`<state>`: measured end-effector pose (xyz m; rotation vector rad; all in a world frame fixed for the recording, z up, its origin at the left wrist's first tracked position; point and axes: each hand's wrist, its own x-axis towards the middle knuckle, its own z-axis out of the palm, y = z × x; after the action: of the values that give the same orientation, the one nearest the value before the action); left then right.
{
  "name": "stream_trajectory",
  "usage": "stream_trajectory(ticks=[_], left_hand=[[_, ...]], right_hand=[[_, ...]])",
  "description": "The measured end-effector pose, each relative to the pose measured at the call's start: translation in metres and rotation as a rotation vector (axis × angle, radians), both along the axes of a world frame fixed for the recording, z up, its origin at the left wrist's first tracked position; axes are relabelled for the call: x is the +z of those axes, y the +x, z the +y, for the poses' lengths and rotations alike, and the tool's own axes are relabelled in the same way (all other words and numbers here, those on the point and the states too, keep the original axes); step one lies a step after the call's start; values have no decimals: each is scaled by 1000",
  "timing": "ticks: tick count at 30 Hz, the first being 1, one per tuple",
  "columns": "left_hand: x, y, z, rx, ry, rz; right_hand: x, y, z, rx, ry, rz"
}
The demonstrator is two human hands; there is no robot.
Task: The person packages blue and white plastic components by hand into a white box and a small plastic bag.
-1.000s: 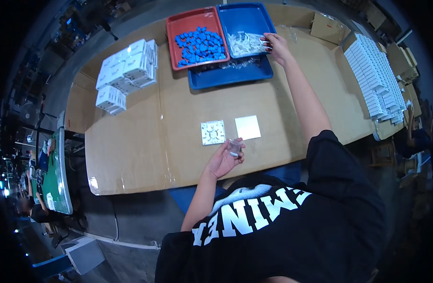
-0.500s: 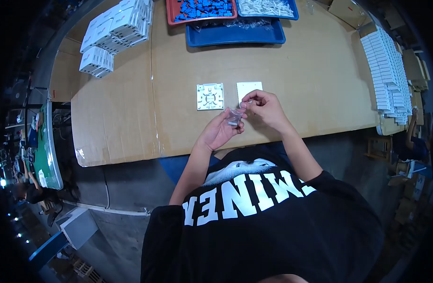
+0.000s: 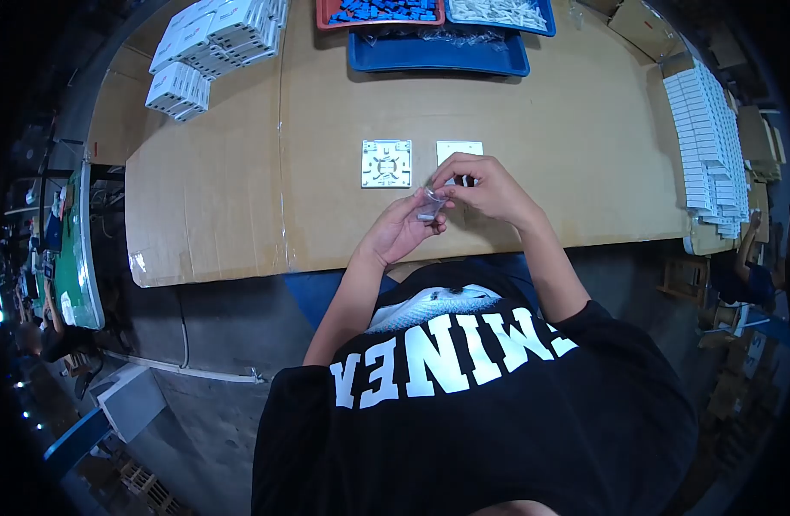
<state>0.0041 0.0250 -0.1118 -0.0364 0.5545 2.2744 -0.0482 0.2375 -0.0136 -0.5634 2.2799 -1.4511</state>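
Note:
My left hand point(image 3: 398, 230) holds a small clear plastic bag point(image 3: 430, 206) with something small and white in its lower part. The thumb and fingertips of my right hand point(image 3: 488, 191) are closed on the bag's upper edge. Beyond my left hand, a square white plastic box part point(image 3: 386, 163) lies on the table with its moulded inner side facing up. A plain white square plate point(image 3: 459, 150) lies to the right of it, partly covered by my right hand.
On the cardboard-covered table point(image 3: 214, 198), a red tray point(image 3: 378, 24) of blue parts and a blue tray point(image 3: 544, 27) of white parts stand at the back, with another blue tray point(image 3: 438, 67) before them. White boxes point(image 3: 227, 39) are stacked left, white pieces point(image 3: 704, 138) right.
My right fingers have moved left onto the top of the bag, closer to my left hand. The view has shifted slightly; the white box part and plate lie as before.

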Motion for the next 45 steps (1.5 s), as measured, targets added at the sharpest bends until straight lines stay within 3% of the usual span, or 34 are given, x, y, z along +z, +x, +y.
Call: stream_trajectory(ticks=[6, 11, 14, 20, 27, 29, 33, 35, 37, 42, 45], left_hand=[[-6, 0, 0, 3, -14, 32], [-4, 0, 0, -14, 30, 10], [-9, -1, -1, -15, 31, 14], [-5, 2, 0, 20, -8, 29], [-19, 1, 0, 10, 57, -7], [-13, 2, 5, 6, 2, 28], [-16, 2, -2, 5, 29, 27], [-6, 1, 1, 0, 59, -50], [-1, 0, 2, -7, 80, -60], [1, -1, 1, -13, 51, -83], [-1, 0, 2, -8, 51, -83]], right_hand=[[-6, -4, 3, 153, -54, -55], [-7, -5, -1, 182, -61, -328], [-3, -5, -8, 232, 37, -239], [0, -5, -18, 305, 205, -304], [-9, -9, -9, 264, 46, -241], [-1, -6, -16, 337, 202, -437], [-3, -16, -2, 313, 148, -197], [-1, -47, 14, 311, -55, -50], [11, -79, 26, 56, -71, -58], [7, -192, 61, -534, 129, 433], [2, -249, 74, -641, 191, 577]])
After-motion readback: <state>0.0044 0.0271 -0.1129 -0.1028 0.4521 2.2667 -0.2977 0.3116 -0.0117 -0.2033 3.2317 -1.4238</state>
